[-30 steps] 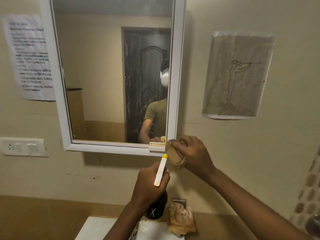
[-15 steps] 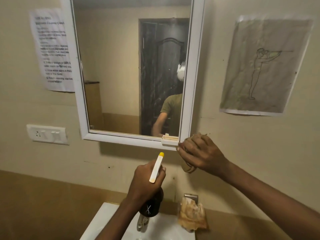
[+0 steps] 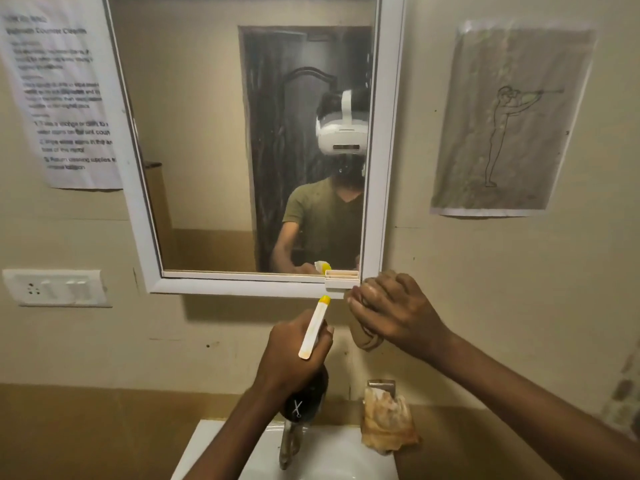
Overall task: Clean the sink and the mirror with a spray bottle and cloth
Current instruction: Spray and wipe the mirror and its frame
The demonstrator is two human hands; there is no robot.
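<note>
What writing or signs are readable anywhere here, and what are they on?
Printed notice, left of the mirror: heading and numbered lines too blurred to quote; only the numeral "1." reads.
Spray bottle: a white scissors-like mark, no words.
Drawing on the right: a figure, no text.
Switch plate: no lettering.
</note>
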